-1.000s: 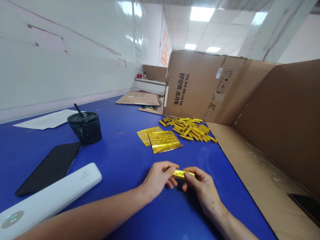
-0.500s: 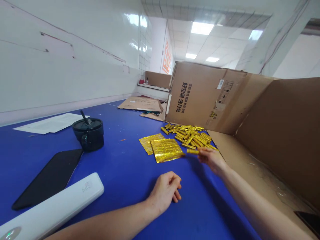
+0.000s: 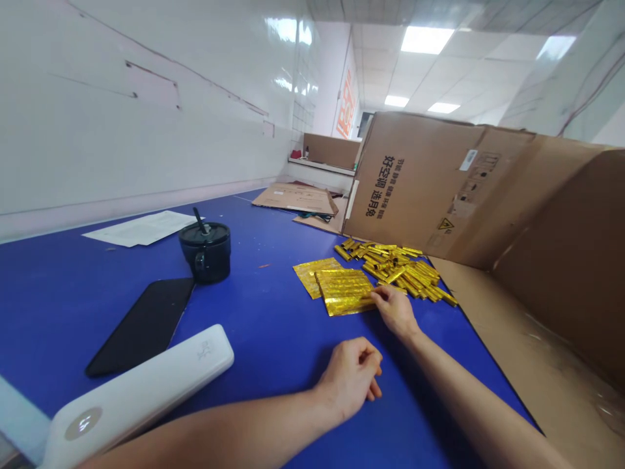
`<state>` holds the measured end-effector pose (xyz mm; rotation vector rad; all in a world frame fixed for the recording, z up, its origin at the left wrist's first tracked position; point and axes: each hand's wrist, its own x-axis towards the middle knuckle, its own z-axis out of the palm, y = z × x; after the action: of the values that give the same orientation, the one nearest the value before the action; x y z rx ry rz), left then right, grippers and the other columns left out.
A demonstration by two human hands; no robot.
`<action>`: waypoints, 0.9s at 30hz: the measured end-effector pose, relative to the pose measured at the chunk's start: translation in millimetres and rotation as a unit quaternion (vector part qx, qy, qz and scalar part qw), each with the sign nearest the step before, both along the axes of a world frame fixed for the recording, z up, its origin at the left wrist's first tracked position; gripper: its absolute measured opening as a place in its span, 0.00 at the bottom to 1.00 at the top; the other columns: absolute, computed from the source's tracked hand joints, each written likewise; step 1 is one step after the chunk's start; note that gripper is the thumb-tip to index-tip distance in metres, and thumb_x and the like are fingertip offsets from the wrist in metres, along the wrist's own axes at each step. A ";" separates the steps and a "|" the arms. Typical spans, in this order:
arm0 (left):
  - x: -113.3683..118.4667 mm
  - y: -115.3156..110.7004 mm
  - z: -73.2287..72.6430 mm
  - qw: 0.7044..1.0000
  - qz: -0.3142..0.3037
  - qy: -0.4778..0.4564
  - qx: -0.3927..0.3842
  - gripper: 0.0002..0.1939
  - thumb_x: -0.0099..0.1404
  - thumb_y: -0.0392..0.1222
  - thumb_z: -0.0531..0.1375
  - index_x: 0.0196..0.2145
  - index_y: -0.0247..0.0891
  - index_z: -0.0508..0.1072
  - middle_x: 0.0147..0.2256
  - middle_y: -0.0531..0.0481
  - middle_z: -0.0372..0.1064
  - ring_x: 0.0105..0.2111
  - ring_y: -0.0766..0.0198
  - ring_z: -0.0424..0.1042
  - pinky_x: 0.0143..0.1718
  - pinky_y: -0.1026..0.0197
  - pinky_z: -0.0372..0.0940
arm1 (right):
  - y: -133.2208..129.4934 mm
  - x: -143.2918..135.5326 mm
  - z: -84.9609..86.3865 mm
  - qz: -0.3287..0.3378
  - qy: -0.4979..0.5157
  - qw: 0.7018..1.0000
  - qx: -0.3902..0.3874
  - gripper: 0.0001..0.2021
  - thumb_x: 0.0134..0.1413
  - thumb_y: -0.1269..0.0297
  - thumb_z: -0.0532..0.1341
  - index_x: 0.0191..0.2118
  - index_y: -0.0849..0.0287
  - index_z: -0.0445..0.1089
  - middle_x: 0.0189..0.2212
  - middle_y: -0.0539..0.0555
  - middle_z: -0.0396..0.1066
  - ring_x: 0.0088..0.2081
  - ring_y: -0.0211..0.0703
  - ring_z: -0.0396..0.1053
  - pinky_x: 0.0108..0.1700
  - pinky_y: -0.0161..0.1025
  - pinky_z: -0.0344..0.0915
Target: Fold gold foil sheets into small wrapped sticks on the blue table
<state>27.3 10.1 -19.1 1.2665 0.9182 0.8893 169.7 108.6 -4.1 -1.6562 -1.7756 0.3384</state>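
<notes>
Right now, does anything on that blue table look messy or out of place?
Mostly tidy. The gold rolls lie in a loose, crisscrossed heap against the opened-out cardboard box, while the flat gold foil sheets form a neater stack, which the right hand touches. The left hand rests curled on the table.

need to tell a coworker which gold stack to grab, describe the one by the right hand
On the blue table, before the big cardboard box, lies a stack of flat gold foil sheets under the right hand fingertips. Unlike the pile of rolled gold sticks behind, it is flat.

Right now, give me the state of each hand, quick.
Left hand: loosely curled, holding nothing, resting on the blue table.
Right hand: fingertips on the gold foil sheets; grip cannot be told.
</notes>
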 end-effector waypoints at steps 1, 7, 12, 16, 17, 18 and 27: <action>0.1 -0.2 0.5 1.000 0.000 0.002 -0.001 0.05 0.56 0.37 0.50 0.25 0.33 0.62 0.20 0.55 0.60 0.13 0.73 0.62 0.12 0.71 0.55 | -2.9 -6.2 0.8 0.012 -0.033 0.999 0.015 0.07 0.51 0.65 0.54 0.33 0.60 0.69 0.33 0.53 0.68 0.38 0.45 0.64 0.41 0.42 0.58; 0.2 -1.2 1.7 1.000 0.002 0.008 0.002 0.06 0.55 0.38 0.51 0.24 0.34 0.62 0.20 0.55 0.60 0.13 0.73 0.62 0.12 0.71 0.55 | -17.0 -24.6 6.8 0.105 -0.191 0.975 0.047 0.07 0.47 0.65 0.56 0.33 0.54 0.70 0.33 0.52 0.69 0.40 0.44 0.62 0.42 0.38 0.54; 0.0 -0.3 -0.8 1.000 -0.002 0.009 0.007 0.06 0.55 0.39 0.51 0.25 0.34 0.63 0.20 0.55 0.61 0.13 0.73 0.62 0.12 0.71 0.55 | -21.1 -19.6 2.1 0.120 -0.253 0.959 0.041 0.10 0.51 0.71 0.52 0.32 0.55 0.71 0.34 0.53 0.68 0.40 0.42 0.62 0.41 0.36 0.54; -0.3 0.0 -1.4 1.000 -0.004 0.013 0.017 0.05 0.55 0.37 0.50 0.25 0.33 0.63 0.20 0.55 0.61 0.13 0.73 0.63 0.12 0.71 0.56 | -23.3 -19.2 -1.3 0.096 -0.255 0.961 0.048 0.10 0.51 0.72 0.50 0.31 0.58 0.69 0.35 0.56 0.67 0.40 0.44 0.61 0.41 0.37 0.55; -0.2 -0.1 -1.2 1.000 -0.003 0.015 0.018 0.05 0.55 0.36 0.50 0.24 0.34 0.62 0.20 0.55 0.61 0.13 0.73 0.62 0.12 0.71 0.55 | -23.9 -20.2 -1.7 0.090 -0.252 0.962 0.051 0.09 0.50 0.72 0.51 0.31 0.58 0.68 0.35 0.56 0.67 0.40 0.44 0.61 0.41 0.37 0.55; -0.1 -0.1 -1.0 1.000 -0.003 0.016 0.019 0.05 0.55 0.36 0.50 0.24 0.34 0.62 0.20 0.55 0.61 0.13 0.73 0.62 0.12 0.71 0.55 | -24.5 -21.5 -2.0 0.086 -0.246 0.964 0.053 0.07 0.49 0.71 0.52 0.30 0.58 0.68 0.34 0.56 0.67 0.39 0.45 0.62 0.40 0.37 0.55; -2.4 -0.6 -1.1 0.999 -0.013 0.037 0.038 0.06 0.56 0.37 0.49 0.27 0.34 0.63 0.21 0.54 0.61 0.15 0.71 0.63 0.14 0.70 0.57 | -36.5 -13.0 23.6 -0.010 -0.012 0.995 0.102 0.09 0.48 0.60 0.53 0.27 0.57 0.67 0.30 0.55 0.66 0.35 0.48 0.65 0.36 0.41 0.58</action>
<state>25.0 9.5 -20.2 1.3815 0.9316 0.8680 156.7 72.1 19.5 -1.5382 -1.7467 0.1231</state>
